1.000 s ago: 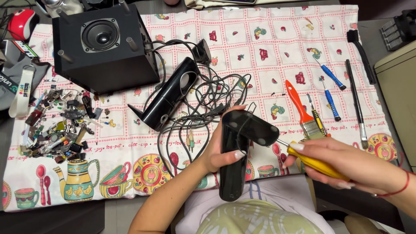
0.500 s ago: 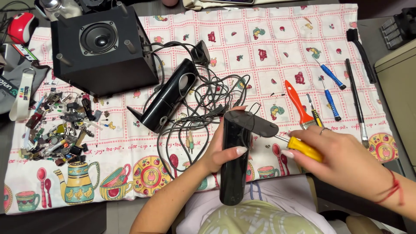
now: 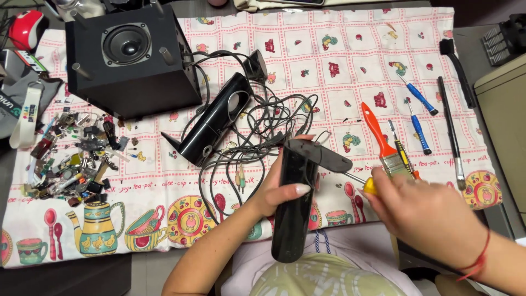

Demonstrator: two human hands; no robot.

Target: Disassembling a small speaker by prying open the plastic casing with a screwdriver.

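My left hand (image 3: 276,189) grips a slim black satellite speaker (image 3: 293,208), held upright over the table's near edge, its oval base (image 3: 323,156) at the top. My right hand (image 3: 422,214) is closed round a yellow-handled screwdriver (image 3: 370,187). The thin metal shaft of the screwdriver points left and meets the speaker just under the base. A second black satellite speaker (image 3: 213,120) lies on the patterned tablecloth (image 3: 329,49) among tangled black cables (image 3: 263,131).
A black subwoofer box (image 3: 131,60) stands at the back left. A heap of small electronic parts (image 3: 71,159) lies left. An orange-handled paintbrush (image 3: 381,140), two blue screwdrivers (image 3: 419,118), and thin black tools (image 3: 452,131) lie right. A red mouse (image 3: 24,27) sits far left.
My right hand has turned over the screwdriver handle, hiding most of the yellow. The left hand still holds the speaker, which has barely moved.
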